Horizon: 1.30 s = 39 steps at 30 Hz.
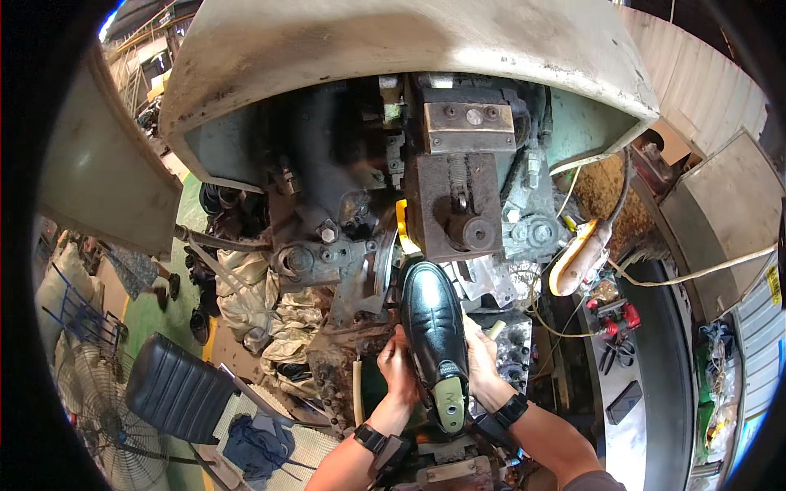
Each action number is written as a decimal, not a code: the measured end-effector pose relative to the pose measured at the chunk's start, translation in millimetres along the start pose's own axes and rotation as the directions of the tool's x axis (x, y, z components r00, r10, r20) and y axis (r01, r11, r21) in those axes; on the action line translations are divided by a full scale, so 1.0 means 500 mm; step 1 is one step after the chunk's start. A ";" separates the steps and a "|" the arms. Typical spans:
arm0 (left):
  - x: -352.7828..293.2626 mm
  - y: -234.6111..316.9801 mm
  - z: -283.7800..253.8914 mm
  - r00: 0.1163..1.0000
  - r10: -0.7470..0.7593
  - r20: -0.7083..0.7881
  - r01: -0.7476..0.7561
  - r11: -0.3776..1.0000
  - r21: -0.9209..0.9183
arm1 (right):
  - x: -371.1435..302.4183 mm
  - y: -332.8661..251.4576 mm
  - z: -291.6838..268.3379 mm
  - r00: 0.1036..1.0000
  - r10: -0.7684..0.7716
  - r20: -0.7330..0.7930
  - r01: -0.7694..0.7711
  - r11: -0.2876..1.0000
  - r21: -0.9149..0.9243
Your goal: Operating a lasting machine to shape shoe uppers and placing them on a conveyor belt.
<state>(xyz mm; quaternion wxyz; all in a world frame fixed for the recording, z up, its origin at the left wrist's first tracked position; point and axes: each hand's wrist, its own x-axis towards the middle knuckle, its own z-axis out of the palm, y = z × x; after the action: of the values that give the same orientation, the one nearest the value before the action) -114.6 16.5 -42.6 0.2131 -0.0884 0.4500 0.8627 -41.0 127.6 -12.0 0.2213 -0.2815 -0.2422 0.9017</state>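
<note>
A glossy black leather shoe (432,319) on a pale green last (449,401) points away from me, its toe against the metal head of a large machine (452,192). My left hand (397,367) is closed on the shoe's left side, its fingertips partly hidden. My right hand (481,358) grips the opposite side, thumb along the upper. The heel end of the last, with a round hole in it, faces me. A bent yellow strip (404,225) stands just beyond the toe. Both wrists wear dark bands.
A pale curved hood (393,41) overhangs the machine. To the right hangs a corded white-and-orange device (579,258). Farther right, a bench holds a red tool (622,319), scissors (618,355) and a dark flat rectangular object (624,403). At left are a black chair (176,391) and a fan (106,417).
</note>
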 end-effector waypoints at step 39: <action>-0.232 0.018 0.046 0.735 0.505 0.453 -0.657 0.363 0.661 | -0.125 -0.121 -0.235 0.905 0.026 0.426 0.425 -0.128 -0.896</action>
<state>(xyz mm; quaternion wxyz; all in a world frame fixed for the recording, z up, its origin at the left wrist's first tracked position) -14.0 -2.8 17.7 -0.0525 0.2547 0.7616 0.5936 93.7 178.2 -38.2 0.0383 -0.1674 -0.8959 0.4098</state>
